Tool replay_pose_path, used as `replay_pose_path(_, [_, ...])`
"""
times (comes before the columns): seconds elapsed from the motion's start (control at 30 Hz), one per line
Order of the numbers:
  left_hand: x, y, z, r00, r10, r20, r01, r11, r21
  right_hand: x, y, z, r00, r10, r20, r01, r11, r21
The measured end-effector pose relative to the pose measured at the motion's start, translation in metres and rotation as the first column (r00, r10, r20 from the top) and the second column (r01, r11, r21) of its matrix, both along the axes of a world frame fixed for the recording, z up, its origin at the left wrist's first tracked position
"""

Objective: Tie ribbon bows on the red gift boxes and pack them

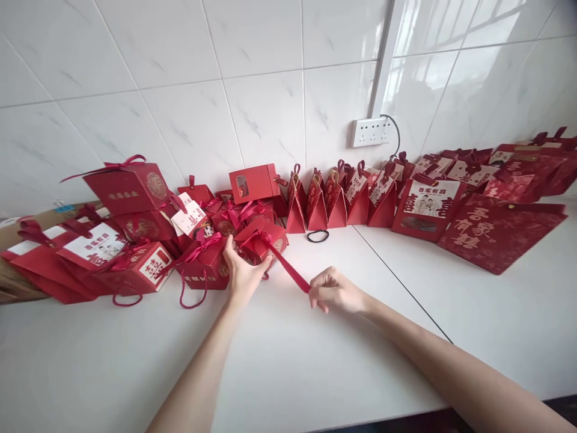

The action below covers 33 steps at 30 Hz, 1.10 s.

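Observation:
A red gift box (276, 236) with a ribbon on top sits near the middle of the white table. My left hand (244, 270) is wrapped around the near side of this box, thumb and fingers gripping it. From the box top a crimson ribbon (291, 272) runs taut toward the right. Its end is pinched in the fingers of my right hand (331, 291). Just left of my left hand stands another red box (205, 264) with a bow and a cord handle (193, 304) hanging down its front.
Red gift boxes (128, 186) and bags are piled at the left. A row of triangular red boxes (318, 201) lines the wall, with larger red bags (500, 234) to the right. A black hair tie (318, 236) lies on the table (315, 367). A power strip (370, 132) is on the wall.

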<state>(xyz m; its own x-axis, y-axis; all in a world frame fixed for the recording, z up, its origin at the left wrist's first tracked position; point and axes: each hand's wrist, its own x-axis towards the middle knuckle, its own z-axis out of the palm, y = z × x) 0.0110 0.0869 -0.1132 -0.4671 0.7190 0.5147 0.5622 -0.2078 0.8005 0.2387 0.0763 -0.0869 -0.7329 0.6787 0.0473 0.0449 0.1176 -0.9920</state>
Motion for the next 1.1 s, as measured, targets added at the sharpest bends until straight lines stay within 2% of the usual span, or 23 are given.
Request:
replay_pose_path(0.07, [-0.005, 0.003, -0.002, 0.995, 0.058, 0.083, -0.055, 0.998, -0.037, 0.001, -0.004, 0.002, 0.988, 0.142, 0.058, -0.139, 0.989, -0.059])
replay_pose_path(0.13, [-0.006, 0.003, -0.003, 0.992, 0.077, 0.099, -0.074, 0.997, -0.034, 0.001, -0.008, 0.006, 0.943, 0.314, 0.108, -0.297, 0.944, -0.145])
replay_pose_path(0.2, [-0.002, 0.002, -0.005, 0.999, 0.045, 0.013, -0.046, 0.999, 0.024, 0.002, -0.009, 0.009, 0.873, 0.473, 0.117, -0.435, 0.865, -0.249])
replay_pose_path(0.27, [0.004, -0.002, -0.006, 0.989, -0.015, -0.146, 0.031, 0.994, 0.107, 0.002, -0.006, 0.008, 0.851, 0.52, 0.073, -0.475, 0.821, -0.315])
replay_pose_path(0.3, [0.008, -0.005, -0.006, 0.969, -0.052, -0.24, 0.087, 0.987, 0.137, 0.002, -0.002, 0.006, 0.878, 0.477, 0.042, -0.441, 0.84, -0.317])
replay_pose_path(0.33, [0.012, -0.008, -0.006, 0.941, -0.089, -0.325, 0.146, 0.977, 0.157, 0.001, 0.001, 0.004, 0.925, 0.38, 0.006, -0.361, 0.883, -0.301])
replay_pose_path(0.4, [0.019, -0.013, -0.006, 0.876, -0.162, -0.455, 0.264, 0.949, 0.172, 0.0, 0.009, -0.002, 0.992, 0.109, -0.07, -0.124, 0.957, -0.262])
replay_pose_path(0.43, [0.023, -0.016, -0.006, 0.849, -0.191, -0.492, 0.312, 0.934, 0.175, 0.0, 0.013, -0.005, 0.995, -0.011, -0.101, -0.014, 0.969, -0.248])
replay_pose_path(0.5, [0.029, -0.019, -0.005, 0.831, -0.223, -0.51, 0.361, 0.913, 0.19, 0.0, 0.017, -0.008, 0.976, -0.167, -0.143, 0.133, 0.967, -0.218])
replay_pose_path(0.63, [0.036, -0.022, -0.001, 0.85, -0.196, -0.489, 0.334, 0.919, 0.212, 0.0, 0.015, -0.006, 0.931, -0.322, -0.173, 0.307, 0.945, -0.109])
replay_pose_path(0.7, [0.037, -0.022, 0.002, 0.841, -0.161, -0.516, 0.311, 0.925, 0.217, 0.001, 0.012, -0.003, 0.848, -0.491, -0.197, 0.499, 0.866, -0.012])
replay_pose_path(0.73, [0.037, -0.022, 0.002, 0.83, -0.142, -0.54, 0.304, 0.926, 0.224, 0.001, 0.012, -0.002, 0.786, -0.575, -0.226, 0.603, 0.795, 0.072])
replay_pose_path(0.8, [0.036, -0.021, 0.004, 0.802, -0.12, -0.585, 0.309, 0.922, 0.234, 0.003, 0.012, -0.001, 0.683, -0.657, -0.318, 0.73, 0.607, 0.314])
replay_pose_path(0.87, [0.036, -0.021, 0.004, 0.771, -0.128, -0.624, 0.337, 0.913, 0.229, 0.005, 0.013, -0.002, 0.698, -0.605, -0.382, 0.694, 0.441, 0.569])
replay_pose_path(0.9, [0.037, -0.021, 0.004, 0.755, -0.14, -0.64, 0.358, 0.907, 0.223, 0.005, 0.013, -0.004, 0.735, -0.56, -0.382, 0.639, 0.385, 0.665])
replay_pose_path(0.93, [0.038, -0.022, 0.004, 0.739, -0.157, -0.656, 0.381, 0.899, 0.215, 0.005, 0.013, -0.005, 0.773, -0.521, -0.361, 0.581, 0.353, 0.734])
replay_pose_path(1.0, [0.04, -0.022, 0.003, 0.71, -0.185, -0.68, 0.425, 0.882, 0.203, 0.005, 0.013, -0.007, 0.821, -0.473, -0.32, 0.506, 0.341, 0.793])
replay_pose_path(1.07, [0.041, -0.022, 0.002, 0.715, -0.211, -0.667, 0.443, 0.875, 0.197, 0.004, 0.014, -0.006, 0.803, -0.486, -0.345, 0.544, 0.36, 0.758])
replay_pose_path(1.1, [0.041, -0.022, 0.002, 0.73, -0.221, -0.647, 0.44, 0.876, 0.196, 0.005, 0.015, -0.005, 0.761, -0.518, -0.391, 0.611, 0.37, 0.7])
